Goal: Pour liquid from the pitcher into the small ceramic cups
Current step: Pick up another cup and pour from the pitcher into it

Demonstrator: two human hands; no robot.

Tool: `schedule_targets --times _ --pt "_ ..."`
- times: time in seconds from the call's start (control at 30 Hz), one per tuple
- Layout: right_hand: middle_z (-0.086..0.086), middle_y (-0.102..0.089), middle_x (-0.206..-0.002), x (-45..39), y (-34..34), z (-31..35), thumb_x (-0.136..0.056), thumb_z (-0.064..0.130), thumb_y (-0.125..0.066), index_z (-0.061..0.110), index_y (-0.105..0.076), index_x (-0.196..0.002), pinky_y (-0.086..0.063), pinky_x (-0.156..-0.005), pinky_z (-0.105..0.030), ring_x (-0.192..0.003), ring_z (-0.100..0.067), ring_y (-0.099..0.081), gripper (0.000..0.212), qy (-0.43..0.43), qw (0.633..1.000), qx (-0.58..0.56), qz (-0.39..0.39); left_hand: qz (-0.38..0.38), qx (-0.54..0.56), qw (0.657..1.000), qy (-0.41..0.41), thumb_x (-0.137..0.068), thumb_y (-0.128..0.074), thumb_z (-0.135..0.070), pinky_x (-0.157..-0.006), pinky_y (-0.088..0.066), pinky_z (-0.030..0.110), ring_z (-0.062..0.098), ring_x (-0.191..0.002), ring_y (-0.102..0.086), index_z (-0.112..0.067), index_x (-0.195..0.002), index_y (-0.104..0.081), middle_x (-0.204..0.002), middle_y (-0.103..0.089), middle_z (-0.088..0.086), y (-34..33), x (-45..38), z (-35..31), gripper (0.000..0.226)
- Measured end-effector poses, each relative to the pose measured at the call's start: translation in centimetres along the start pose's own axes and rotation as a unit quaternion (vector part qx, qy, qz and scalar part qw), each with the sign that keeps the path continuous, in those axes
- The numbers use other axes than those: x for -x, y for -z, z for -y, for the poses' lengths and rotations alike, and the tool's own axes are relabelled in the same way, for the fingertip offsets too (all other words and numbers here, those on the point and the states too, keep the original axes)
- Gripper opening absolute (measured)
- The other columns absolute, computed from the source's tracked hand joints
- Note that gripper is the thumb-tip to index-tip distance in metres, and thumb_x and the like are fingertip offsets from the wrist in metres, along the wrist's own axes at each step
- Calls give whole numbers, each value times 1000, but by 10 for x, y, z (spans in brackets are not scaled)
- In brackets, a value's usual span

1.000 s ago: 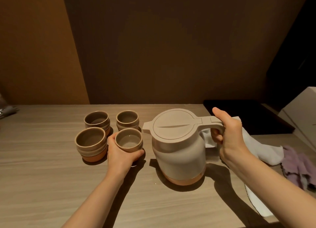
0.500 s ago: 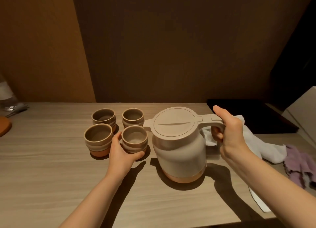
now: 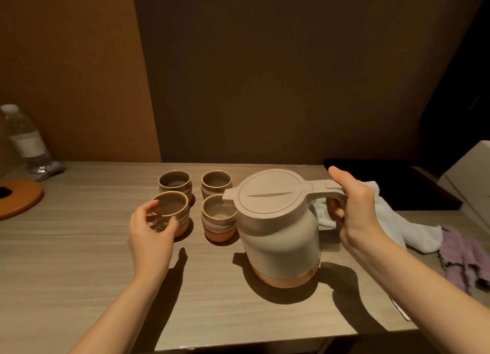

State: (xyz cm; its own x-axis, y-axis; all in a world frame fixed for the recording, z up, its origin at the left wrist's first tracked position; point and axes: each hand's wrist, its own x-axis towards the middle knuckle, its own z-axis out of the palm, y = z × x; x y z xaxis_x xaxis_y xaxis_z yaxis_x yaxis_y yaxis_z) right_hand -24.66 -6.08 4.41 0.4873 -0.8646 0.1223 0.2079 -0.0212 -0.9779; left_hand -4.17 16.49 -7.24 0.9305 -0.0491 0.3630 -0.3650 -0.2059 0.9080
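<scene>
Moved: left hand [image 3: 151, 234] has shifted from the front right cup [image 3: 219, 218] to the front left cup [image 3: 171, 213].
Bottle [image 3: 26, 138]: clear plastic, upright at the counter's 9 o'clock edge, beside an orange round mat [image 3: 20, 198].
Left hand: fingers [image 3: 148, 210] curl around the front left cup, thumb on the near wall, the others on the far-left rim.
Cups: four small ceramic ones in a square at the counter's [image 3: 79, 247] 11 o'clock; back left cup [image 3: 175, 182] and back right cup [image 3: 216, 181] stand free. The front right cup holds a little clear liquid and sits just beside the pitcher.
Pitcher [image 3: 281, 229]: beige, lid closed, upright at centre, spout toward 9 o'clock.
Right hand [image 3: 358, 213]: fingers wrapped tight around the pitcher handle, thumb on top.
Cloths: white cloth [image 3: 397, 221] behind the right hand at 3 o'clock, purple cloth [image 3: 464, 255] farther right.
</scene>
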Motion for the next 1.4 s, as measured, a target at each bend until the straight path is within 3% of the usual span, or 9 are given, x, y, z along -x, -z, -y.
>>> schedule_targets --times 0.1,0.3,0.5,0.6,0.87,0.97,1.07,1.23,1.4 --pt "11 -48 -42 1 -1 0 -77 44 -63 24 -55 -38 -30 -38 -19 -36 -4 -43 45 -4 1000 5 5 19 -23 997 64 -73 -81 -17 -100 -42 43 23 -127 -46 -21 -136 -43 -139 -47 4 -1 -18 12 74" --pt "9 -46 -42 0 -3 -4 -75 44 -64 23 -55 -38 -29 -39 -21 -37 -5 -40 44 -18 1000 2 8 92 34 983 158 -58 -91 -21 -104 -39 45 30 -132 -42 -21 -146 -28 -144 -45 8 -11 -38 35 108" --pt "6 -50 -43 -3 -3 -11 -76 43 -64 22 -57 -39 -31 -43 -24 -39 -6 -43 43 -25 1000 11 -4 119 39 981 147 -51 -94 -23 -92 -41 33 21 -118 -48 -22 -141 -32 -135 -51 4 -19 -41 46 109" --pt "6 -56 -47 -3 -4 -13 -76 43 -64 24 -61 -42 -36 -49 -25 -44 -6 -50 39 -31 999 13 -12 115 20 985 127 -49 -95 -19 -90 -43 34 22 -119 -49 -21 -138 -36 -132 -52 3 -23 -41 48 107" --pt "7 -51 -44 -3 -6 -4 -82 39 -63 24 -58 -38 -32 -42 -21 -36 -5 -45 46 -29 999 -1 -16 82 4 991 106 -52 -94 -19 -95 -47 43 27 -119 -52 -18 -135 -41 -128 -56 5 -23 -36 41 98" --pt "7 -51 -43 -1 -5 0 -83 39 -63 24 -57 -38 -33 -43 -21 -36 -5 -45 47 -26 999 -1 -19 74 18 992 103 -53 -94 -18 -91 -46 38 24 -116 -52 -20 -134 -40 -125 -55 2 -17 -34 34 97" --pt "7 -48 -40 2 -5 4 -86 37 -60 23 -56 -37 -30 -41 -21 -34 -6 -40 51 -18 1000 3 -12 92 25 992 79 -53 -94 -17 -88 -44 33 18 -112 -50 -24 -134 -37 -122 -53 -3 -8 -31 26 99" --pt "6 -47 -40 11 -4 9 -86 37 -60 23 -55 -37 -29 -39 -21 -33 -7 -40 51 -16 1000 3 -12 121 9 992 40 -51 -94 -18 -96 -47 44 22 -117 -52 -24 -134 -38 -126 -54 0 5 -20 13 100" --pt "6 -52 -43 20 -1 10 -84 39 -62 23 -57 -38 -33 -40 -19 -36 -6 -44 49 -21 1000 10 -22 164 -17 986 -36 -48 -95 -25 -92 -48 38 15 -114 -53 -35 -124 -40 -118 -55 -9 10 -2 -3 95"
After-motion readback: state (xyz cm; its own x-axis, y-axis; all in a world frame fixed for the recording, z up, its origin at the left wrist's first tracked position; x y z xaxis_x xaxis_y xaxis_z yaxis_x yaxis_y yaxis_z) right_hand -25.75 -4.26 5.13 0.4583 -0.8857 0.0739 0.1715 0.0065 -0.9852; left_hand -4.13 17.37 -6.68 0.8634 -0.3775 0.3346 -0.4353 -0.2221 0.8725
